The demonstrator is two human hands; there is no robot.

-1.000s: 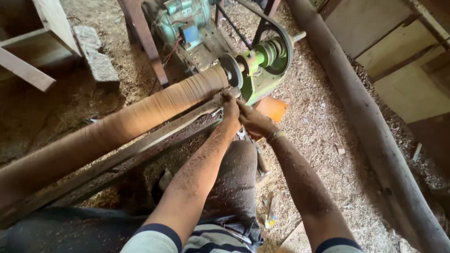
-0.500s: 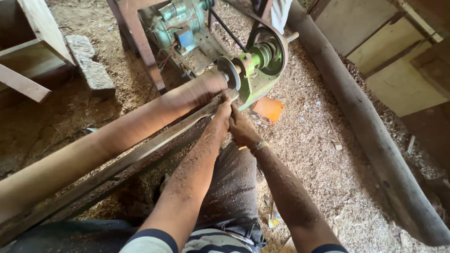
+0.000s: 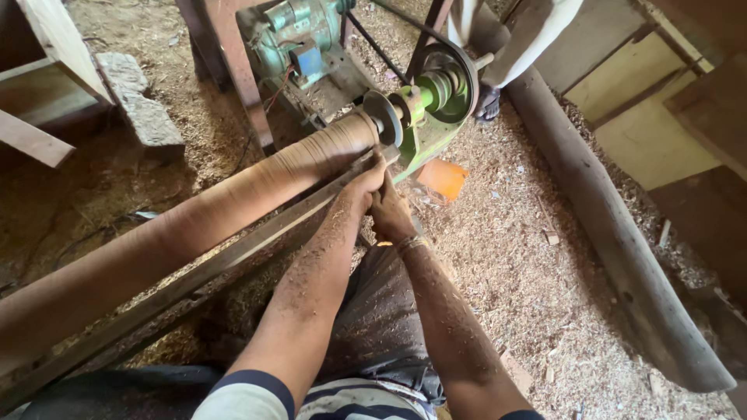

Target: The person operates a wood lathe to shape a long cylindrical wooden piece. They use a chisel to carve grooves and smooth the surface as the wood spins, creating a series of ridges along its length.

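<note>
wood spindle (image 3: 233,204): long, round, brown, you see it lying slanted in the green lathe (image 3: 424,117) | right end at the grey disc | tool rest bar (image 3: 257,233): grey, runs just beside it, under your hands

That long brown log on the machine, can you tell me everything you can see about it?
The long wooden log is round, reddish-brown and ringed with fine grooves. It lies slanted from the lower left up to the green lathe head, where a grey disc meets its end. A flat wooden rail runs beside it. The left hand and right hand press together at the rail by that end; any tool is hidden.
</note>
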